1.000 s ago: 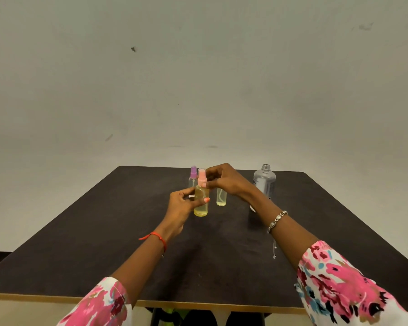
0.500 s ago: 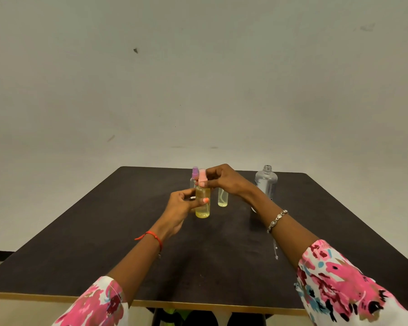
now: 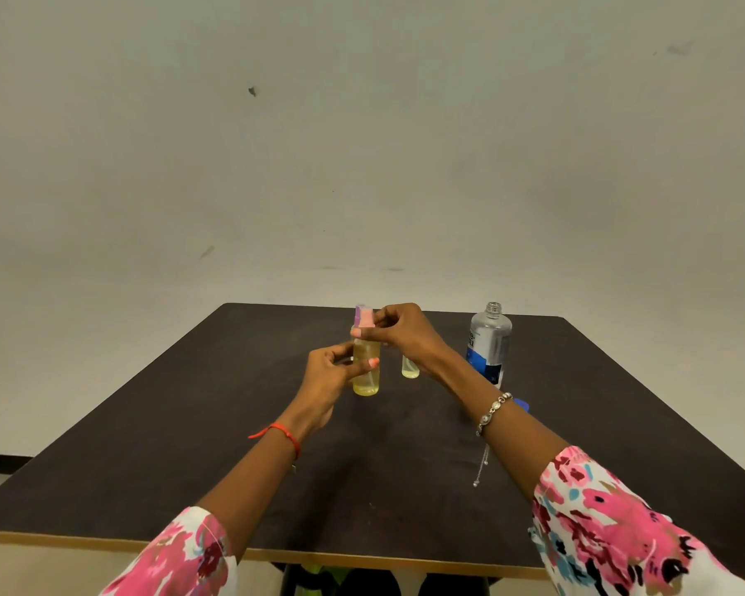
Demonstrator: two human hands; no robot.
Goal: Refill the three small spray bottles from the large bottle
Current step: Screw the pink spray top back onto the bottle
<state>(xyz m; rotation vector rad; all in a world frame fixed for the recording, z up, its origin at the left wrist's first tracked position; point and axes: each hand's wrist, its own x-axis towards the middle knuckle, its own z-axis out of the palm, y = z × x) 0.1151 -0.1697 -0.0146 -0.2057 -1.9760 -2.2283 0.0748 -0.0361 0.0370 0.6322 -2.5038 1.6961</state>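
Observation:
A small spray bottle [image 3: 366,376] with yellow liquid stands on the dark table [image 3: 190,445]. My left hand [image 3: 334,376] grips its body. My right hand [image 3: 398,331] pinches its pink spray top [image 3: 365,318]. Right behind it a second small bottle shows only its purple top [image 3: 358,312]. A third small bottle [image 3: 410,366], with a little yellow liquid, stands to the right, its upper part hidden by my right hand. The large clear bottle [image 3: 489,344] with a blue label stands uncapped at the far right.
A small blue cap [image 3: 521,405] lies on the table beside my right forearm. A thin chain hangs from my right wrist bracelet. A plain wall rises behind the table's far edge.
Hardly anything moved. My right-hand fingers have shifted slightly on the pink top while my left hand keeps holding the bottle in the same place.

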